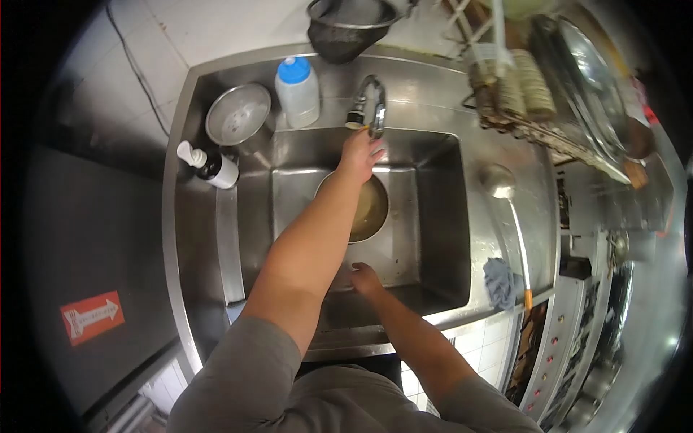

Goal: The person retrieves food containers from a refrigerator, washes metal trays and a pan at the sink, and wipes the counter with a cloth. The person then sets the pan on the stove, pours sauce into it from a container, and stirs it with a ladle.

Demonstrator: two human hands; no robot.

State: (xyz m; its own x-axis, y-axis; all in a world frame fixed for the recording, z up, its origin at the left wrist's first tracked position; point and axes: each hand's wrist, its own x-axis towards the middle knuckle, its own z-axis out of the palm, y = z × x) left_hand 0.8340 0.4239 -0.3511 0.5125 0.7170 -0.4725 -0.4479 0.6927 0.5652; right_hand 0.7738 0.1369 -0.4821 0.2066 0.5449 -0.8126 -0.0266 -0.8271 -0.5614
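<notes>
1. Your left hand [359, 155] reaches across a stainless-steel sink [444, 209] to the curved metal faucet [378, 108] at its far edge. Some fingers extend beside the faucet's lower end; the hand partly hides the meeting point, so whether it grips the metal or only touches it cannot be told.

2. A round metal bowl [373, 209], brownish inside, sits on the sink floor, nearer your body than that hand. Your left wrist and forearm pass above it and cover part of it from view, leaving its right side showing.

3. Your right hand [367, 280] is over the near part of the sink, apart from the bowl, which lies just beyond its fingers. One digit points toward the left; the others are too hidden to tell whether the hand is open or closed.

4. Along the left side of the counter stand a blue-capped bottle [298, 97], a metal container [238, 115] and a pump bottle [218, 171]. The blue-capped bottle is nearest the faucet, to its left.

5. To the right of the sink, a long-handled ladle [499, 180] rests on the metal counter [484, 224], its handle running toward your side past a crumpled gray cloth [499, 283].
</notes>
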